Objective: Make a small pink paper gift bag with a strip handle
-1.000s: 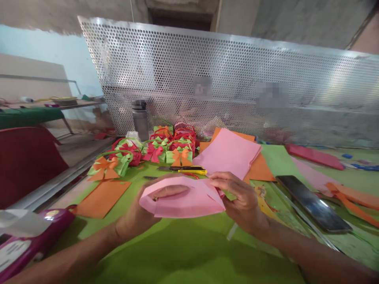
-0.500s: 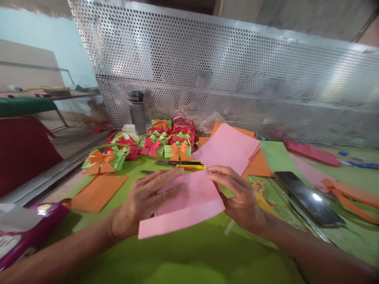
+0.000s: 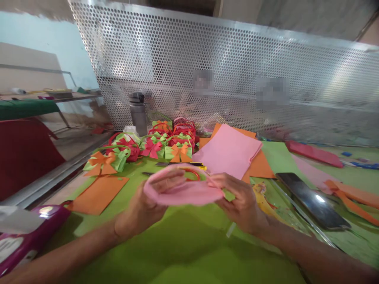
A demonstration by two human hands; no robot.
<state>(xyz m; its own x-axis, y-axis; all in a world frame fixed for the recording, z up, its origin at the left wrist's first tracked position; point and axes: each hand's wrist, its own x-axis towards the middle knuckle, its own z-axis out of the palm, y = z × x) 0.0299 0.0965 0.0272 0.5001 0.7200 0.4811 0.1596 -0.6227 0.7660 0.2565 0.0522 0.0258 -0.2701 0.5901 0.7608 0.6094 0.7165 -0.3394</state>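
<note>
A pink felt-like sheet (image 3: pixel 186 195), bent into an open loop, is raised above the green table covering (image 3: pixel 189 252). My left hand (image 3: pixel 152 199) grips its left side, with some fingers inside the loop. On the opposite side, my right hand (image 3: pixel 237 199) pinches the right end between thumb and fingers. Through the loop I see the orange-red handle of scissors (image 3: pixel 192 172) lying on the table. Just beyond the loop is a yellow and black utility knife (image 3: pixel 195 164), partly hidden by the loop's upper edge.
Small bow-trimmed bags (image 3: pixel 151 146) stand at back left before a grey bottle (image 3: pixel 137 114). Pink sheets (image 3: pixel 227 148) lie over orange ones behind my hands. A phone (image 3: pixel 310 201) lies right, a purple device (image 3: pixel 38 228) left. A perforated metal panel (image 3: pixel 177 51) closes the back.
The pink piece was lying flatter with a folded front strip, my left hand spread over it. Now it is opened into a loop, and my left hand has curled round its left side.
</note>
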